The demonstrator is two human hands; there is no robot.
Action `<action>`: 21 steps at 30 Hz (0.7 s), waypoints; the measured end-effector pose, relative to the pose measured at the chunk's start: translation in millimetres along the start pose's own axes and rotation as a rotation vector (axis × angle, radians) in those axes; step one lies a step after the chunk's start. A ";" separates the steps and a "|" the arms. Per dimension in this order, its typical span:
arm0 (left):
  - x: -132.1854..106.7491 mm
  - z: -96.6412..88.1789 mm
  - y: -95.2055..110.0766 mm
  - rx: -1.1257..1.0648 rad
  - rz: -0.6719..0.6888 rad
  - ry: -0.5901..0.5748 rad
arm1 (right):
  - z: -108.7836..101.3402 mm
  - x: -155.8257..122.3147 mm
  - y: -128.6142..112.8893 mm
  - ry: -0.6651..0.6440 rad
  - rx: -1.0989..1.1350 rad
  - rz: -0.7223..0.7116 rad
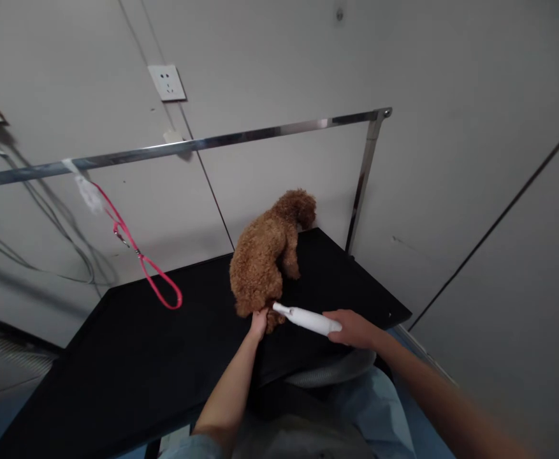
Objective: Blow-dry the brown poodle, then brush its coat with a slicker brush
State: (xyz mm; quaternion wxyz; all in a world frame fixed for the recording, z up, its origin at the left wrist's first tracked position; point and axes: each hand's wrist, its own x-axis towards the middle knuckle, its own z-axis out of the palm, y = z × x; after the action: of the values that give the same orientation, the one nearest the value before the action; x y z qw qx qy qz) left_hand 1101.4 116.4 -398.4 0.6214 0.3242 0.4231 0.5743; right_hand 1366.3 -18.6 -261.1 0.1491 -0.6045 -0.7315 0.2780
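A small brown curly dog (pixel 266 252) stands on a black table (pixel 164 357), its head toward the wall and its rear toward me. My left hand (pixel 259 322) is closed round the dog's hind leg or paw at the rear. My right hand (pixel 353 328) grips a white handheld trimmer (pixel 305 318), whose tip points left and nearly touches the same hind leg.
A steel bar (pixel 188 145) runs over the table on an upright post (pixel 362 182). A pink leash loop (pixel 152 268) hangs from the bar at the left. A wall socket (pixel 167 82) and cables are on the wall behind. The table's near right corner is close to my right arm.
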 end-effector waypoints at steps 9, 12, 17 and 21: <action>0.4 -3.0 -2.8 -0.102 -0.008 0.017 | -0.9 13.5 -14.0 0.016 -0.712 -0.241; 15.9 -4.7 11.3 -0.122 0.021 0.086 | -3.0 18.1 -11.8 0.012 -0.714 -0.279; 24.4 -19.3 22.6 -0.087 0.024 0.095 | -0.7 22.5 -13.4 -0.026 -0.736 -0.279; 13.4 -29.6 15.8 -0.088 -0.004 0.097 | 7.9 29.4 -18.8 -0.037 -0.679 -0.266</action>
State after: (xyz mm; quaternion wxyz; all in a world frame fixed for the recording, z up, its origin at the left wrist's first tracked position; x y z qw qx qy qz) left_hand 1067.6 129.3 -399.2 0.6150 0.2674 0.4276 0.6062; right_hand 1340.3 5.9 -259.9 -0.0386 -0.5139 -0.8569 0.0083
